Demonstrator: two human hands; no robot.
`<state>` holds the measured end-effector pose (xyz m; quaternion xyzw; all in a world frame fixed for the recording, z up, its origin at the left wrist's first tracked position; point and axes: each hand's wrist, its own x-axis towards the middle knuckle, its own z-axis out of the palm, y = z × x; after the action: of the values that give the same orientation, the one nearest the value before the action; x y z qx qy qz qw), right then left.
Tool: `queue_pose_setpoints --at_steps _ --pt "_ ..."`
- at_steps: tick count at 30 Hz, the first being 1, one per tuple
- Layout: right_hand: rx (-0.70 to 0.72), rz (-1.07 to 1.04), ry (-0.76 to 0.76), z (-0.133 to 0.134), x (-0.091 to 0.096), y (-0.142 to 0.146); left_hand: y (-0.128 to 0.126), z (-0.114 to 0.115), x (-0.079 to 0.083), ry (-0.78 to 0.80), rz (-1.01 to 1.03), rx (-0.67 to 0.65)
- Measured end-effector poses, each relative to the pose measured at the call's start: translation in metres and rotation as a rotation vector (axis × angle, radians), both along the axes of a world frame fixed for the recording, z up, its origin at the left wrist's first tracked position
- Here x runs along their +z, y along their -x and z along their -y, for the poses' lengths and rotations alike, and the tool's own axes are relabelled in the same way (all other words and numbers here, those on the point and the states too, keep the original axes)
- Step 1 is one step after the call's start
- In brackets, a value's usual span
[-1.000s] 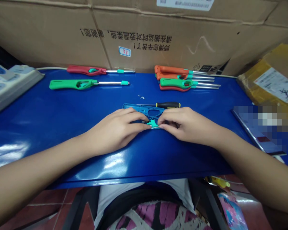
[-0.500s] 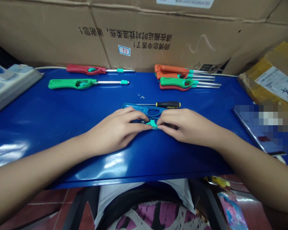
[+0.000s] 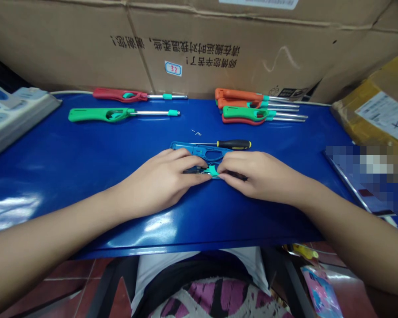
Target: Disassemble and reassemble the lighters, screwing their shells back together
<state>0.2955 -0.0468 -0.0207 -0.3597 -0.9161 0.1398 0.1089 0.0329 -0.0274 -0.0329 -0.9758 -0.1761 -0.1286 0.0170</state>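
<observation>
My left hand [image 3: 167,179] and my right hand [image 3: 263,174] meet at the middle of the blue table. Between their fingertips sits a small green lighter trigger [image 3: 213,171], in an opened blue casing half mostly covered by my hands. The left thumb and index finger close on the trigger's left side, beside a dark inner part [image 3: 195,170]. My right thumb and index finger pinch at its right side. Just behind lies the other blue casing half [image 3: 200,150], hollow side up. A black-and-yellow screwdriver [image 3: 234,144] lies behind that half.
Small screws [image 3: 197,132] lie behind the screwdriver. A red lighter [image 3: 119,94] and a green lighter [image 3: 99,115] rest at back left, a pile of lighters [image 3: 242,104] at back right. A power strip [image 3: 16,115], cardboard box [image 3: 185,26], taped parcel [image 3: 381,97] and tablet-like device [image 3: 361,190] surround the table.
The view has shifted slightly. My left fingers have moved very little at the trigger, and more of the dark inner part shows beside them. The right hand keeps its pinch.
</observation>
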Motion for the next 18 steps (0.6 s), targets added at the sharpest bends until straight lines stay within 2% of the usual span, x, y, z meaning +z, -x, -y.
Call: queue_pose_setpoints --at_steps 3,15,18 --pt "-0.028 -0.028 0.026 0.001 -0.001 0.002 0.000 0.000 0.000 -0.034 0.018 -0.018" --pt "-0.220 -0.077 0.004 0.005 -0.009 0.013 0.001 -0.001 -0.003 0.048 0.146 -0.040" --pt "-0.232 -0.107 0.031 0.006 -0.010 0.014 0.001 -0.001 -0.003 0.054 0.149 -0.043"
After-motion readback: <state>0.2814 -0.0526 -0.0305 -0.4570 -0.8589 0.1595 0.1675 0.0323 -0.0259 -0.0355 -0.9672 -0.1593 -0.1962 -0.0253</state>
